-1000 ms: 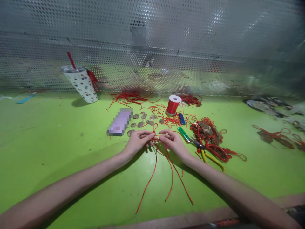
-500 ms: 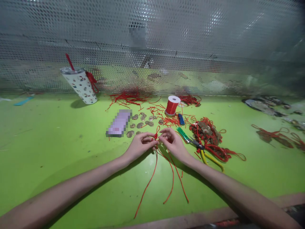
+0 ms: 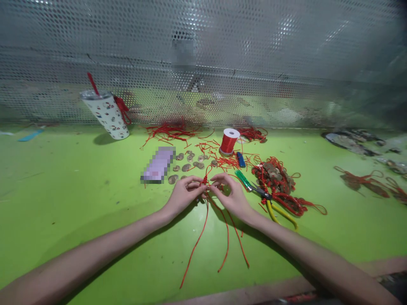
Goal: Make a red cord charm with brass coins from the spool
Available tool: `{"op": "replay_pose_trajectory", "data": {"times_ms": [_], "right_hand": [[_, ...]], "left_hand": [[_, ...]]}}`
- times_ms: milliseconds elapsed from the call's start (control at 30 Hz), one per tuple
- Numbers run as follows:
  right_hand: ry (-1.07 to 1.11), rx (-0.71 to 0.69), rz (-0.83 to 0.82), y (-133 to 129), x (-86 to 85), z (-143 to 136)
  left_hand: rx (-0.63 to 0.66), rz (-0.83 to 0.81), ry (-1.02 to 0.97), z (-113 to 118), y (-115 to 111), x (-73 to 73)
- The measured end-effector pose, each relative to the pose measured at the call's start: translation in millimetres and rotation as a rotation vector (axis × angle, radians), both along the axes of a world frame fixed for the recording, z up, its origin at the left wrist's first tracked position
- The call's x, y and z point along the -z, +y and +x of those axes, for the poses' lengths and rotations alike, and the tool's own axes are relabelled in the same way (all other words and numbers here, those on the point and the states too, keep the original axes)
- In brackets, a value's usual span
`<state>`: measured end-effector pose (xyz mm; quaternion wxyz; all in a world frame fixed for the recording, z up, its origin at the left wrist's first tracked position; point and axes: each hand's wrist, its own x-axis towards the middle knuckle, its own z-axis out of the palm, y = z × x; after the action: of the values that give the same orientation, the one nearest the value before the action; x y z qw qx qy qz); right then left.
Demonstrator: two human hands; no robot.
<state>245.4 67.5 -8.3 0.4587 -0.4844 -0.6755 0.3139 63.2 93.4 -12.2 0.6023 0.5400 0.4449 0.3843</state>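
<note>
Your left hand (image 3: 186,192) has the knotted red cord (image 3: 205,180) pinched just below centre frame, loop poking up, tails trailing toward the bottom. Your right hand's (image 3: 210,183) fingertips are bunched narrow by the knot, can't tell if they're gripping it tbh.

Patchy glare on perforated metal (image 3: 222,51) (rather blurry)

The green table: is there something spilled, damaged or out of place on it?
Mostly the short red cord scraps: they lie scattered loosely near the red spool, which looks untidy. No clear damage shows.
</note>
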Motion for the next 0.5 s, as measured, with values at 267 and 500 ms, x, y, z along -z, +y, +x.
{"op": "replay_pose_trajectory", "data": {"times_ms": [267, 500], "right_hand": [[-0.045, -0.080, -0.119, 4.7, 2.1, 0.0], [-0.262, -0.082, 0.022, 9.6, 2.2, 5.9]], "left_hand": [[0.003, 0.000, -0.026, -0.1, -0.5, 1.1], [0.033, 0.007, -0.035, -1.7, -0.9, -3.8]]}}
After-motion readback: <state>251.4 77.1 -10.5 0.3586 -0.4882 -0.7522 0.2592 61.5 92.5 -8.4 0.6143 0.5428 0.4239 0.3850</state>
